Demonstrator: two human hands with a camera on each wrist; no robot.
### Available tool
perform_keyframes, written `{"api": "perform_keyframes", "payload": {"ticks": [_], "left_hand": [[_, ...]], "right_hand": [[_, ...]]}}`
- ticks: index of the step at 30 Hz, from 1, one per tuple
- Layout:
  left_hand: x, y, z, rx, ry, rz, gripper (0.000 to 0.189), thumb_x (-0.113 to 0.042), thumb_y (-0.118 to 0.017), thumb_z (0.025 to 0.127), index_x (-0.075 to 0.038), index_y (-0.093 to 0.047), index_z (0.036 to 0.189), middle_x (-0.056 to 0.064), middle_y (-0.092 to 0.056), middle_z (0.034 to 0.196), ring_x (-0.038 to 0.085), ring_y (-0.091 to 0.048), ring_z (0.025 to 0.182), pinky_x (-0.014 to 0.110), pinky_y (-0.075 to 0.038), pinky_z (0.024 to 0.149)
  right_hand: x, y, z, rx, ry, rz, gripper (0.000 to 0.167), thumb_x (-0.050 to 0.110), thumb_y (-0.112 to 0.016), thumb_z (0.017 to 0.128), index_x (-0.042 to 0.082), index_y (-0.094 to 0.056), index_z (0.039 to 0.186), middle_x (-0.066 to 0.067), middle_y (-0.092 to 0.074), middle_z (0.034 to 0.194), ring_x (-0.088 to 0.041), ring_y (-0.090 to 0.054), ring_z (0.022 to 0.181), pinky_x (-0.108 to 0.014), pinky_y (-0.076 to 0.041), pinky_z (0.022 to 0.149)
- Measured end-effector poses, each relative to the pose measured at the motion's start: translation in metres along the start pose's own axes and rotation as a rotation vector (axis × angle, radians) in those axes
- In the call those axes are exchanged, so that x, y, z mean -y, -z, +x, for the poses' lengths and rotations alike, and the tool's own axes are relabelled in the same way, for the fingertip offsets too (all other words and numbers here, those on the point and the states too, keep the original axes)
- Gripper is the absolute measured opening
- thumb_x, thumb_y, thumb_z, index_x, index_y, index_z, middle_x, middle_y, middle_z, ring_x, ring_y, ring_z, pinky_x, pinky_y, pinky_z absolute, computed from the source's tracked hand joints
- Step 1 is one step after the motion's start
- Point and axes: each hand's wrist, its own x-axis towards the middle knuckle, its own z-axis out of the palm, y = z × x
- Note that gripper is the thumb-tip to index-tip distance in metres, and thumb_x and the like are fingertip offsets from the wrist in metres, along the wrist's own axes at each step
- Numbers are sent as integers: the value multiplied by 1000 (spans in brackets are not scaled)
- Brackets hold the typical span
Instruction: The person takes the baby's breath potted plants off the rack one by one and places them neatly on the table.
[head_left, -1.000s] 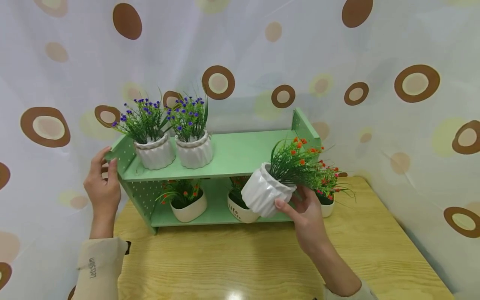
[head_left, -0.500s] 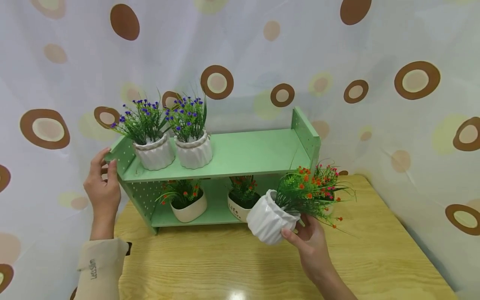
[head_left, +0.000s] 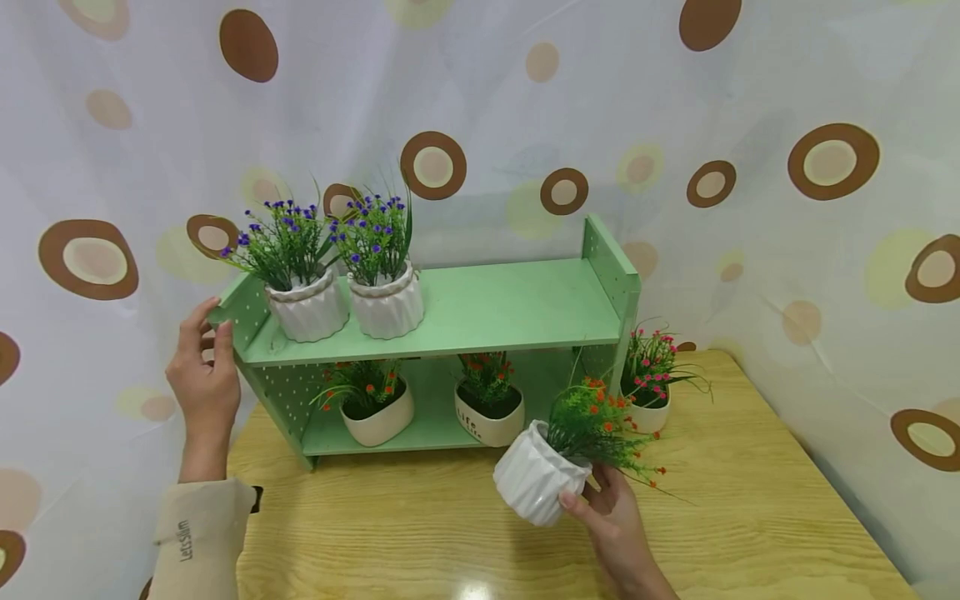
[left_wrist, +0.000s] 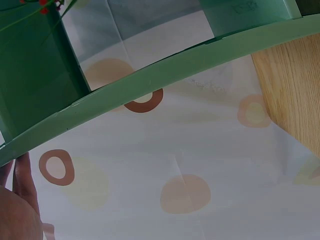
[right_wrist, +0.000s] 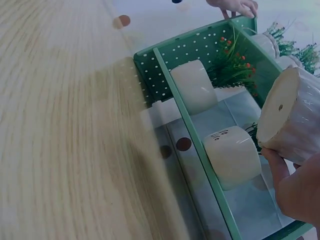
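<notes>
My right hand (head_left: pixel 617 523) grips a white fluted flowerpot (head_left: pixel 542 473) with green leaves and orange flowers, thumb on its side near the rim. The pot is tilted, its plant leaning to the right, in front of the lower right of a green two-tier shelf (head_left: pixel 517 304). The right wrist view shows the underside of this flowerpot (right_wrist: pixel 281 104), with a small hole in it. My left hand (head_left: pixel 204 371) holds the upper front corner of the shelf's left side panel. In the left wrist view, fingers (left_wrist: pixel 25 177) reach that panel's edge.
Two white pots with purple flowers (head_left: pixel 309 308) stand on the upper tier's left. Two cream pots with orange flowers (head_left: pixel 491 421) are on the lower tier. A pot with pink flowers (head_left: pixel 648 408) stands right of the shelf on the wooden table (head_left: pixel 390 525). A patterned curtain hangs behind.
My right hand has brought the flowerpot down and towards me, from in front of the upper tier's edge to lower before the shelf. My left hand has stayed on the side panel.
</notes>
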Motion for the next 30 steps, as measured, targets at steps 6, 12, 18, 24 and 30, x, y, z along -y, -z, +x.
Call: {"api": "perform_keyframes", "payload": {"ticks": [6,12,18,24,30], "left_hand": [[0,1,0,-6,-4,2,38,-19,-61,106,-21,-63,143,16,-73,122,-15,-53,87,9,-38,67],[1,2,0,-16,-9,4,38,-19,-60,106,-20,-63,143,16,-74,120,-15,-53,88,10,-38,68],[2,3,-1,-26,-12,7,37,-18,-61,106,-19,-63,143,18,-74,117,-16,-52,87,9,-37,66],[1,2,-1,-25,-15,-7,37,-18,-60,106,-18,-63,143,19,-73,119,-15,-53,88,9,-39,69],[-2,1,0,-4,-14,-21,37,-21,-60,106,-21,-63,143,18,-73,121,-13,-54,88,9,-41,72]], "right_hand": [[-3,9,-1,-8,22,28,63,-13,-61,91,2,-35,146,3,-57,138,-13,-63,120,-25,-55,94],[0,27,0,-33,33,24,62,-14,-57,93,10,-37,147,3,-56,139,-12,-63,120,-24,-56,93],[3,50,2,-58,61,62,61,-16,-52,96,13,-37,147,2,-55,139,-11,-64,118,-25,-58,88],[6,70,6,-83,102,100,62,-18,-50,97,13,-37,149,1,-53,140,-11,-65,116,-25,-58,86],[10,88,5,-123,108,102,61,-18,-49,97,14,-38,148,1,-52,139,-11,-66,114,-25,-59,87]]}}
